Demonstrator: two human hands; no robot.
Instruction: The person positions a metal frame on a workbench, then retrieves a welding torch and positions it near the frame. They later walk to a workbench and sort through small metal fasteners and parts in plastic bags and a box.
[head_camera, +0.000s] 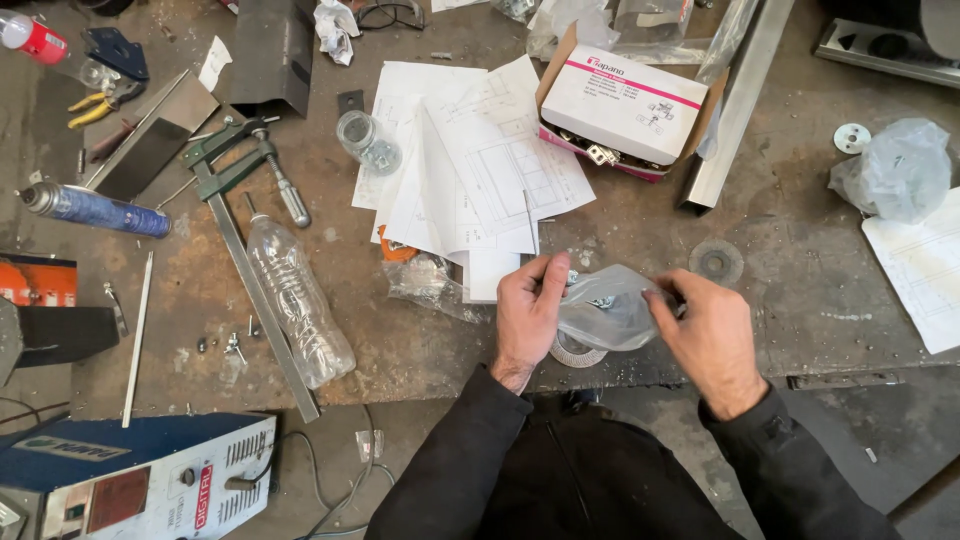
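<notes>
A small clear plastic bag (605, 305) with a few metal fasteners inside is held between both my hands over the front edge of the metal workbench (800, 300). My left hand (525, 310) pinches the bag's left side with thumb and fingers. My right hand (705, 335) grips its right end. Under the bag lies a round abrasive disc (578, 352), partly hidden. Paper drawings (480, 160) are spread just beyond my hands.
An open white-and-pink cardboard box (625, 105) of metal parts sits behind the papers. An empty plastic bottle (298, 298), a bar clamp (240, 200) and a blue spray can (95, 210) lie left. A blue welding machine (140, 480) stands below left. A crumpled bag (895, 170) is right.
</notes>
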